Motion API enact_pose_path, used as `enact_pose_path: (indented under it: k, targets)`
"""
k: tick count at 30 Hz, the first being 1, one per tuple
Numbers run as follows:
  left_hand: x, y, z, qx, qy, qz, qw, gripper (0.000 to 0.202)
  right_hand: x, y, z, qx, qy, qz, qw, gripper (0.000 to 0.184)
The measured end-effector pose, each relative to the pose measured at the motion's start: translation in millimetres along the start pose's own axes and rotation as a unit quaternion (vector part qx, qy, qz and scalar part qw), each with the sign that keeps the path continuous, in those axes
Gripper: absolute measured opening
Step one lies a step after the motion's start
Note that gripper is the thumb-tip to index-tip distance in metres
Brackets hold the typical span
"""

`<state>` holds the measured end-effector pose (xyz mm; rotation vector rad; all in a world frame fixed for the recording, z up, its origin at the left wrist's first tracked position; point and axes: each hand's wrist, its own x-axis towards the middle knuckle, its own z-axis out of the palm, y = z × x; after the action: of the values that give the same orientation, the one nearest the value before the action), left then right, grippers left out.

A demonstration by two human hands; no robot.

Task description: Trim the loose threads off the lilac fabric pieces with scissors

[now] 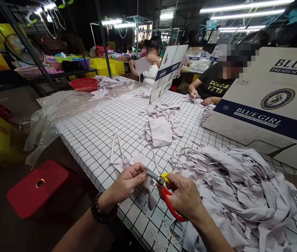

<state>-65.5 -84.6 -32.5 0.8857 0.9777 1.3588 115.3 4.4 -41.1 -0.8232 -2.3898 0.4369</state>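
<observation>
Right hand (184, 196), scissors (161, 180), BLUE GIRL carton (253, 92)

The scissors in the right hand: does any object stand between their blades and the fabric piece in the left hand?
Nothing visible does: the scissors reach the left hand, which pinches the fabric piece. The large fabric heap lies beside the right hand, off that line.

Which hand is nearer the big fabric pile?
Right. The right hand, holding scissors, is by the left edge of the fabric pile; the left hand, pinching a fabric piece, is farther left.
</observation>
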Motion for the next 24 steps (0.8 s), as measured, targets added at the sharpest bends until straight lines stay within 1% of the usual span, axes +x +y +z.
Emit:
enact_pose_path:
  k: [3,5,6,8,10,11,12,14,16,17,19,21,22,24]
  targets:
    - [-0.1,1.4,1.6,-0.002,0.009,-0.002,1.000,0.030,-1.3,1.6,4.4,0.012,0.013,-0.002,1.000,0.036]
    - [-0.2,2.7,3.2,-0.003,0.013,-0.003,1.000,0.030,-1.2,1.6,6.3,0.031,0.001,0.011,0.999,0.038]
    - [-0.2,3.2,4.0,-0.004,0.015,-0.003,1.000,0.031,-0.7,1.2,6.3,0.049,-0.017,0.025,0.998,0.040]
    - [-0.2,4.0,5.2,0.000,0.020,0.000,1.000,0.031,0.5,0.2,3.9,0.106,-0.073,0.071,0.989,0.040]
    - [0.2,3.6,3.6,0.012,0.033,0.005,0.999,0.030,0.7,0.2,-1.1,0.187,-0.125,0.129,0.966,0.037]
    - [0.9,2.8,0.7,0.025,0.049,0.008,0.998,0.031,-0.4,0.9,-4.1,0.223,-0.134,0.156,0.953,0.035]
    - [2.1,1.8,-4.0,0.047,0.079,0.015,0.996,0.031,-2.5,2.0,-7.1,0.247,-0.134,0.179,0.943,0.034]
    - [7.3,-0.3,-19.9,0.107,0.170,0.037,0.979,0.033,-10.6,5.6,-11.8,0.241,-0.135,0.212,0.937,0.033]
    - [18.0,0.6,-42.7,0.160,0.264,0.062,0.949,0.034,-23.9,9.9,-13.6,0.177,-0.159,0.234,0.943,0.035]
    - [26.2,3.7,-55.3,0.176,0.298,0.072,0.935,0.035,-31.9,12.0,-13.1,0.145,-0.176,0.240,0.944,0.035]
    - [49.2,18.2,-78.4,0.197,0.339,0.086,0.916,0.035,-49.3,15.6,-9.7,0.119,-0.200,0.253,0.939,0.034]
    - [81.0,45.8,-93.6,0.227,0.371,0.116,0.893,0.030,-66.0,16.9,-4.3,0.135,-0.206,0.276,0.929,0.030]
    - [99.6,64.0,-97.0,0.243,0.382,0.138,0.881,0.026,-73.5,16.2,-1.6,0.146,-0.200,0.290,0.925,0.028]
    - [139.6,104.2,-95.2,0.272,0.391,0.192,0.858,0.017,-85.9,11.9,2.5,0.152,-0.176,0.315,0.920,0.026]
